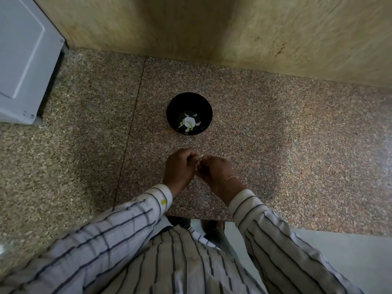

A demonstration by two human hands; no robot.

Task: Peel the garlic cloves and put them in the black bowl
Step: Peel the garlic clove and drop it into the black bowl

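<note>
A black bowl stands on the speckled granite counter, with several pale peeled garlic cloves at its bottom. Just in front of the bowl my left hand and my right hand meet, fingers curled. Between their fingertips they pinch a small pale garlic clove, mostly hidden by the fingers. Both hands hover a little above the counter, nearer to me than the bowl.
A white appliance stands at the far left on the counter. A beige stone wall runs behind the bowl. The counter's front edge lies close to my body, with white floor beyond it at the lower right.
</note>
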